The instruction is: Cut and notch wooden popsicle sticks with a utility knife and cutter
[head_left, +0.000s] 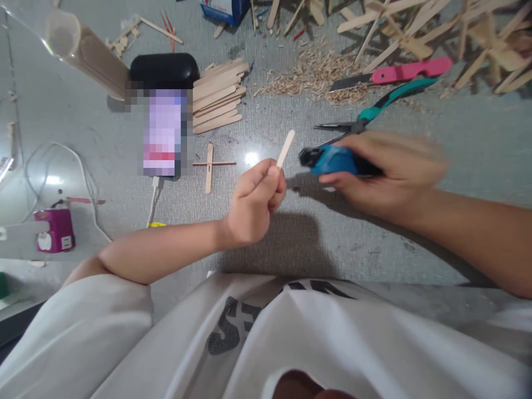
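Note:
Pinched in my left hand is a wooden craft stick, its rounded end pointing up and to the right. My right hand, blurred by motion, is closed around a blue hand tool with a black head; its exact kind cannot be made out. The tool's head faces the stick, with a small gap between them. Just beyond my right hand lie long-nose pliers with teal handles. Left of my left hand, two sticks form a small cross on the grey table.
A pile of craft sticks lies beside a black case and a blurred-out phone. Wood shavings surround a pink-handled knife. Assembled stick pieces crowd the back right. A purple adapter and white cable sit left.

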`<action>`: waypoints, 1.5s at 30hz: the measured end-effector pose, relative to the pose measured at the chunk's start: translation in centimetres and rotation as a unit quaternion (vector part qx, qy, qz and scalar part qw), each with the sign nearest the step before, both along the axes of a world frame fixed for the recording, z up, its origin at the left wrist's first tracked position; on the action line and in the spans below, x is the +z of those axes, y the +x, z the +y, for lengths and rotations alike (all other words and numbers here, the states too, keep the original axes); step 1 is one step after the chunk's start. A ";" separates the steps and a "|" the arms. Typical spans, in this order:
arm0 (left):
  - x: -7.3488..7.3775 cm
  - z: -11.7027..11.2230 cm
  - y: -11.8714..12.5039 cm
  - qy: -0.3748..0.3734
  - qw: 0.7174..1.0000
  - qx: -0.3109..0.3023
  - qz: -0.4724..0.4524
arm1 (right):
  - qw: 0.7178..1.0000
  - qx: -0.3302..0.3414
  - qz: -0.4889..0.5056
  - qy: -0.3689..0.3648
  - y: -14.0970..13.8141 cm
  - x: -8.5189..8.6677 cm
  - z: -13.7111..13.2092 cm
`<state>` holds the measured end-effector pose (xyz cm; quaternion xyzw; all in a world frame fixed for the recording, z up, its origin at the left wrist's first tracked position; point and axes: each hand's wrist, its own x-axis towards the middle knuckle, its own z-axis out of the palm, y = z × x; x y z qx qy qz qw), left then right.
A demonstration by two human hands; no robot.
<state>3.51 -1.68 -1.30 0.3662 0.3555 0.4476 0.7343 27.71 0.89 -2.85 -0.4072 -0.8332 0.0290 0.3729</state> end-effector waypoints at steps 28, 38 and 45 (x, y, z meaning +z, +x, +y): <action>-1.1 -0.9 0.1 0.185 0.981 0.023 0.063 | 0.992 0.115 0.016 -0.056 -0.6 0.1 0.3; -0.9 -0.9 -0.1 0.176 0.974 0.065 0.124 | 0.998 0.043 -0.043 0.014 -0.1 -0.2 -0.3; -1.1 -0.9 -0.3 0.173 0.964 0.075 0.190 | 0.993 0.037 -0.059 0.094 -0.1 -0.3 -0.3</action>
